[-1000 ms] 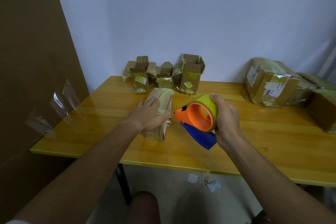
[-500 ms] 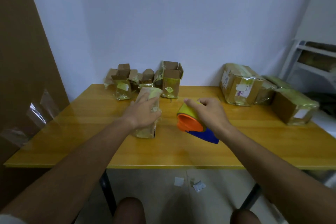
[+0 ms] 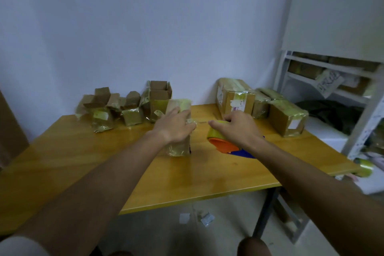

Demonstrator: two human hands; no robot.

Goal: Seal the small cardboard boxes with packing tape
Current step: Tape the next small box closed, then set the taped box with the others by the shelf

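A small cardboard box (image 3: 179, 147) wrapped in yellowish tape stands upright in the middle of the yellow wooden table (image 3: 83, 162). My left hand (image 3: 176, 125) grips it from above, fingers curled round its upper part. To its right lies the tape dispenser (image 3: 224, 143), orange with a blue handle and a yellow-green tape roll. My right hand (image 3: 239, 127) is on top of it, fingers curled over the roll. A thin strip of tape seems to run between box and dispenser. Several small open boxes (image 3: 128, 108) stand at the back by the wall.
Three larger taped boxes (image 3: 234, 95) sit at the back right of the table. A white metal shelf (image 3: 324, 81) stands to the right, and a tape roll (image 3: 363, 167) lies beyond the table's right edge. A brown board (image 3: 10, 127) leans at the left. Paper scraps lie on the floor.
The dispenser went from lifted in my right hand down onto the table, my hand now on top of it. My view has swung right, bringing the shelf into sight. My left hand stays on the box.
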